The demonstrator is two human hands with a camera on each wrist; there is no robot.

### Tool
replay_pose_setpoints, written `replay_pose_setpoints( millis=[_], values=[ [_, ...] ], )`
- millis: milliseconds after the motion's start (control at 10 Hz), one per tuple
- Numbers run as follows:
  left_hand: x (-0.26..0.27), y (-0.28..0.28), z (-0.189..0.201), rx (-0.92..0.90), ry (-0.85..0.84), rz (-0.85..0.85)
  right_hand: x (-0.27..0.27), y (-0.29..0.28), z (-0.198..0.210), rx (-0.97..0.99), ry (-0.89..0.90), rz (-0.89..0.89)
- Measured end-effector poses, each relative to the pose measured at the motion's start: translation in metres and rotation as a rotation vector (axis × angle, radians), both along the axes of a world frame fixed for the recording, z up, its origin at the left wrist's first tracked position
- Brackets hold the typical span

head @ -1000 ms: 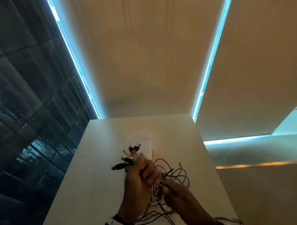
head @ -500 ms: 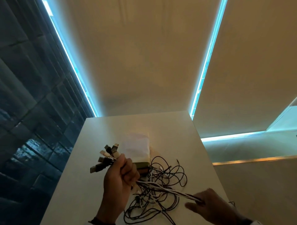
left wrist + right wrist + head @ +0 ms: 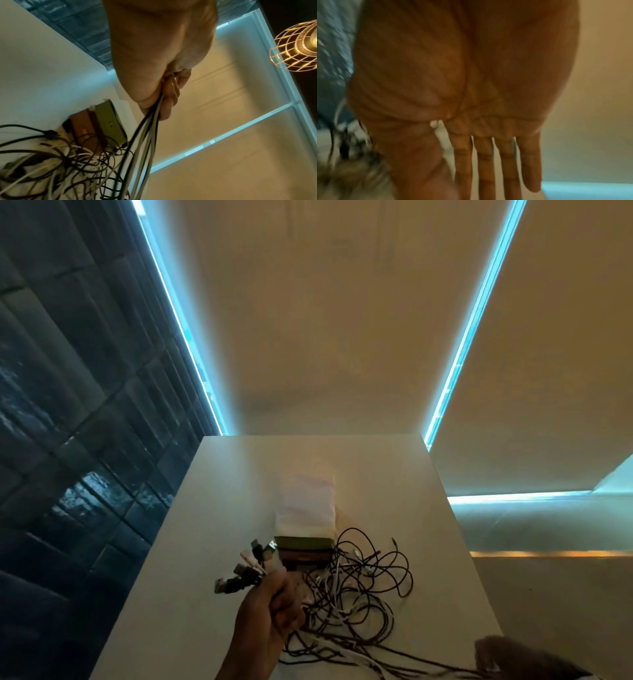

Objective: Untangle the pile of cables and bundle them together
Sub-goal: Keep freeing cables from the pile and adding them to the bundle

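Head view: left hand is fisted round a bunch of cables, plugs fanned out above the fist, the rest a tangle on the table beside a box. Right hand is at the frame's lower right, strands running to it, grip unclear

Left wrist: fingers curl round black and white cables

Right wrist: blurred; fingers straight, palm bare

Left hand is up in a fist, fingers curled tight round a bunch of cables. Right hand is way off at the bottom right corner, and its wrist view shows the fingers straight, palm open.
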State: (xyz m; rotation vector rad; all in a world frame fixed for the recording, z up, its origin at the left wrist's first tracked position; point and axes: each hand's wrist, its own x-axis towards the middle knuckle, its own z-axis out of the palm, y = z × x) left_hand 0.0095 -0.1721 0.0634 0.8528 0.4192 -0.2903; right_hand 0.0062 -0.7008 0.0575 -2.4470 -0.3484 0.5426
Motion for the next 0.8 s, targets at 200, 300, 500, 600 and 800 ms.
replay_pose_setpoints(
  millis=[200,300,500,600,800],
  values=[
    [-0.009,0.013,-0.029,-0.072,0.075,0.183,0.051,0.331,0.038,0.087,-0.258,-0.013],
    [-0.011,0.021,-0.037,-0.092,0.092,0.267,0.083,0.422,-0.007,0.013,-0.122,0.183],
    [-0.009,0.038,-0.059,-0.007,0.156,0.233,0.098,0.471,-0.098,-0.306,0.171,0.186],
    [-0.011,0.047,-0.063,0.049,0.167,0.199,0.093,0.469,-0.119,-0.363,0.213,0.144],
    [-0.012,0.046,-0.060,0.101,0.189,0.193,0.087,0.462,-0.130,-0.373,0.246,0.070]
  ],
)
